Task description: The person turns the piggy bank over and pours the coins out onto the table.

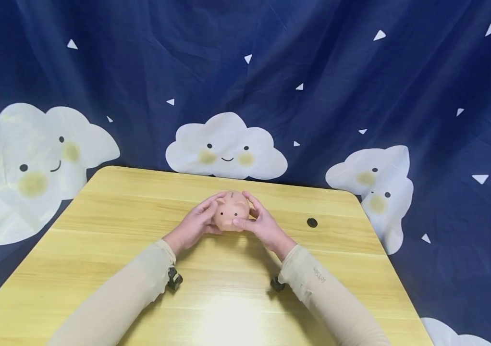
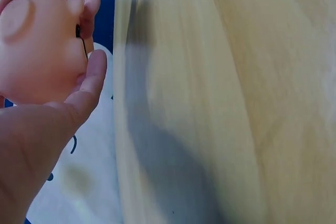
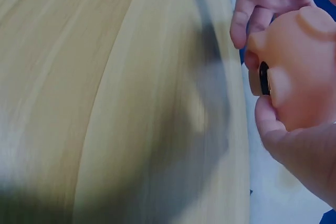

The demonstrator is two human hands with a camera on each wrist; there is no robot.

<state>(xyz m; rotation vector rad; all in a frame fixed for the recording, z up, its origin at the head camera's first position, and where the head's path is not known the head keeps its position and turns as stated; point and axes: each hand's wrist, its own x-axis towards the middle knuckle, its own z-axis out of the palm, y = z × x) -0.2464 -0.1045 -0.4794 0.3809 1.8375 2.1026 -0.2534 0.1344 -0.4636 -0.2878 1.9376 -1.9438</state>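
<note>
Over the table (image 1: 120,216), left hand (image 1: 193,225) and right hand (image 1: 267,227) cup the piggy bank (image 1: 230,205), its snout (image 1: 227,222) and long axis toward the head camera; only the wrist views show a dark patch (image 3: 264,78) underneath.

Piggy bank (image 1: 230,209) smooth, perhaps plastic; tabletop (image 1: 228,269) glossy, wood-grained.

The piggy bank (image 1: 229,210) is pink, the table (image 1: 120,206) yellow wood-grained, the curtain (image 1: 202,53) navy with white clouds (image 1: 228,134)
</note>
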